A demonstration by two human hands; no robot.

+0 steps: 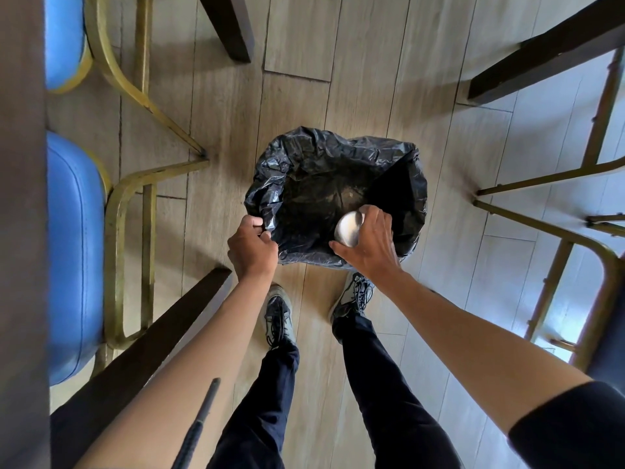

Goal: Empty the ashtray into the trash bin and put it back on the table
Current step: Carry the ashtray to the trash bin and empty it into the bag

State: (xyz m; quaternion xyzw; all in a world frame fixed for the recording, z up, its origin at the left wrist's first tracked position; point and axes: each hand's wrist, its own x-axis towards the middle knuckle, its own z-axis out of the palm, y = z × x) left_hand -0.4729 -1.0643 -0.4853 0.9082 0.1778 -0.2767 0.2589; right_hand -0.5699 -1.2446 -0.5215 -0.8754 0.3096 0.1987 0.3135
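Steel ashtray: round shiny metal ashtray [350, 229], tipped over the black-lined trash bin [338, 170]
Right hand [368, 243]: clamped around the ashtray
Left hand [252, 247]: closed on the liner's near-left rim

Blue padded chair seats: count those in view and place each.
2. One blue padded chair seat is at the upper left; the other lies below it along the left edge. More may be hidden beyond the frame.

Metal ashtray [349, 228] tipped over the bin [306, 170] (black-lined).
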